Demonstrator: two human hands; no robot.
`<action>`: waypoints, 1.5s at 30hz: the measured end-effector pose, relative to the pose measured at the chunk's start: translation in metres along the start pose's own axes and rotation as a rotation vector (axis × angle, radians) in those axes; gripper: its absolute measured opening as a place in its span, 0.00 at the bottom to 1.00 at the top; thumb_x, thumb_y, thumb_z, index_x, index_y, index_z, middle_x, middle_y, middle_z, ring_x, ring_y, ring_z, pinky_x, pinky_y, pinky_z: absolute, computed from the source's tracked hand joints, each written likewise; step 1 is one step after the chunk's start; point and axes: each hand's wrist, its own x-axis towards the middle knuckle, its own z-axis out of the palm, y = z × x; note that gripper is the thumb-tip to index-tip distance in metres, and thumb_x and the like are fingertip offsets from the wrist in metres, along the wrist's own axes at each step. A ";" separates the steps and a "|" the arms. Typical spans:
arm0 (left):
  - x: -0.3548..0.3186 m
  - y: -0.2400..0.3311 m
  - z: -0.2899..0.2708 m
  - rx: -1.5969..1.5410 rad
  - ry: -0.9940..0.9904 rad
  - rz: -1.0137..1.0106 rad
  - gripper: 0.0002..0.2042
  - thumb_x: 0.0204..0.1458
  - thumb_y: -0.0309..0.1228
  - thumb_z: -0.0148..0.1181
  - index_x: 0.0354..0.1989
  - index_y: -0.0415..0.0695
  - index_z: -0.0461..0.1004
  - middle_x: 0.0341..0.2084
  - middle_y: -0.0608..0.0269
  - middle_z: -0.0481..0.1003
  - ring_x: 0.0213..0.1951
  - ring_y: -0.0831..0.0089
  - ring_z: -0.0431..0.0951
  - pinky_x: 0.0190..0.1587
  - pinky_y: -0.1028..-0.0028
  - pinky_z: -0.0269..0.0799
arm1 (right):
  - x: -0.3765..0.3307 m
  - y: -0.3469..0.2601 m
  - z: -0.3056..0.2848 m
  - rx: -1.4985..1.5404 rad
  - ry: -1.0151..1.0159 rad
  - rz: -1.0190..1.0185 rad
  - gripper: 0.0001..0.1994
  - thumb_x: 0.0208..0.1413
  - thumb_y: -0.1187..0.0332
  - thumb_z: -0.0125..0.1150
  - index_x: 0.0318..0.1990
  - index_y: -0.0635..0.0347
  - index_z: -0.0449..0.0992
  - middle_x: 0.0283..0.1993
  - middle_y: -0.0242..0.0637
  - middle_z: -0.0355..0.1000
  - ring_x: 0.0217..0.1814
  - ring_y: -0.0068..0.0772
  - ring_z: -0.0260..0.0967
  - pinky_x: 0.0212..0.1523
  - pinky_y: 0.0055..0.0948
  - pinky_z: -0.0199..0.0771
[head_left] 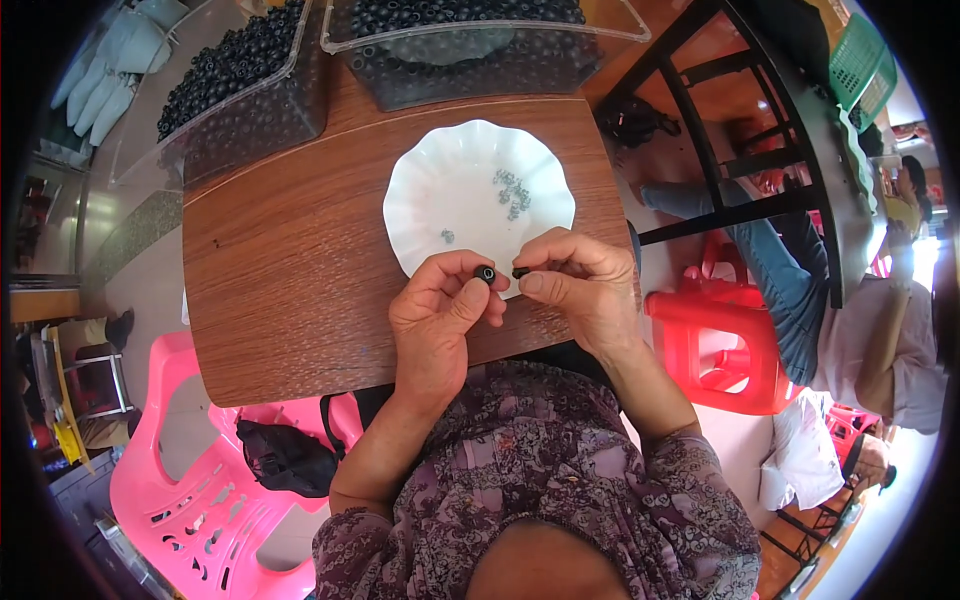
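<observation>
My left hand [440, 312] pinches a small black ring-shaped part [485, 273] between thumb and fingers, just over the near rim of a white scalloped plate [440, 180]. My right hand [582, 285] pinches another small black part [520, 271] right beside it, the two pieces almost touching. On the plate lie several tiny grey metal pieces [512, 192], and one more grey piece [447, 236] lies apart from them.
The plate rests on a brown wooden table [290, 270]. Two clear plastic bins of black ring parts [245, 70] [470, 30] stand at its far edge. A pink plastic chair [190, 480] is at lower left, a red stool [715, 345] and another seated person [860, 340] at right.
</observation>
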 end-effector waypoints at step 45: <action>-0.003 -0.002 0.002 -0.025 -0.008 -0.133 0.08 0.51 0.21 0.56 0.39 0.32 0.72 0.28 0.58 0.76 0.26 0.77 0.73 0.29 0.80 0.71 | 0.006 -0.016 0.003 -0.536 -0.123 -0.336 0.14 0.33 0.89 0.62 0.30 0.64 0.77 0.30 0.37 0.70 0.33 0.28 0.70 0.29 0.22 0.74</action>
